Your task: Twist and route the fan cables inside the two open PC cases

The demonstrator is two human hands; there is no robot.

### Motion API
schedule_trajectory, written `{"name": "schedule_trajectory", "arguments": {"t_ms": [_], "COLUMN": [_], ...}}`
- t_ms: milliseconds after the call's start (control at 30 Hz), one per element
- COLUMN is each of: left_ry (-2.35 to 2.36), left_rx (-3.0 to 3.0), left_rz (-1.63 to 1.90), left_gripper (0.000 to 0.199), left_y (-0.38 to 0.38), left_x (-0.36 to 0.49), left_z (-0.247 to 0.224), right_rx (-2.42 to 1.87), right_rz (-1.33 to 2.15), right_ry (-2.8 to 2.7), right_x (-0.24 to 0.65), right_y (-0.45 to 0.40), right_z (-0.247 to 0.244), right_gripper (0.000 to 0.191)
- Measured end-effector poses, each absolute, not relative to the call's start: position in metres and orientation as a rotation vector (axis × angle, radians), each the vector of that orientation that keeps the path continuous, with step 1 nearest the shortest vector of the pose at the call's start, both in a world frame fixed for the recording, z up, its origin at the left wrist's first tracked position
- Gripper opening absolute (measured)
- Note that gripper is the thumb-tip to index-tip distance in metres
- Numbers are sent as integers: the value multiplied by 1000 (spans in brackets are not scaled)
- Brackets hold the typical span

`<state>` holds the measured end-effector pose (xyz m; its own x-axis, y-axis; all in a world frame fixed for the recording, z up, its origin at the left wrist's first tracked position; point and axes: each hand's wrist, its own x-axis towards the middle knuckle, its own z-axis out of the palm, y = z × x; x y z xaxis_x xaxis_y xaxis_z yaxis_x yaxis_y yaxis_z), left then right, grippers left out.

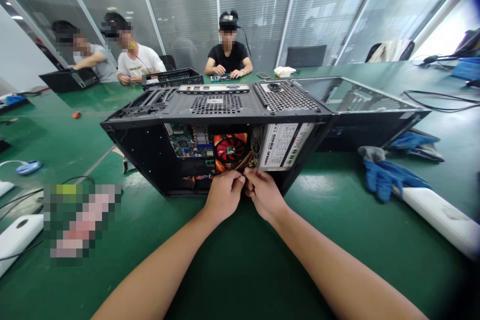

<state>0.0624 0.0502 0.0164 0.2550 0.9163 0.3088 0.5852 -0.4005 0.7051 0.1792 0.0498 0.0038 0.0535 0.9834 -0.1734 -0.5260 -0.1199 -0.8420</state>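
A black computer case lies on the green table with its open side toward me. Inside it show a motherboard, a red and black cooling fan and a power supply with a white label. Bundled cables run between the fan and the power supply. My left hand is at the case's lower edge, fingers closed. Close beside it, my right hand pinches near the cable ends, below the power supply. Whatever lies between the fingertips is too small to make out.
Another black case part stands on the right, by blue gloves and a white power bank-like block. At left are cables, a blue mouse-shaped object and a white block. Several people sit across the table.
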Motion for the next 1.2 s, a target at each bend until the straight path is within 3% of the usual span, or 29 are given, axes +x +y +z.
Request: {"name": "schedule_trajectory", "arguments": {"t_ms": [200, 733, 1200], "left_ry": [1343, 1291, 1181], "left_rx": [2032, 2029, 1775], "left_rz": [986, 971, 1020], "left_gripper": [21, 22, 19], "left_y": [51, 50, 51], "left_x": [62, 64, 64], "left_z": [14, 13, 10], "right_rx": [-945, -963, -881], "right_rz": [1476, 1487, 1562], "right_ry": [-598, -529, -481], "right_x": [180, 181, 182], "right_y": [50, 54, 52], "right_z": [3, 3, 8], "right_gripper": [31, 39, 29]}}
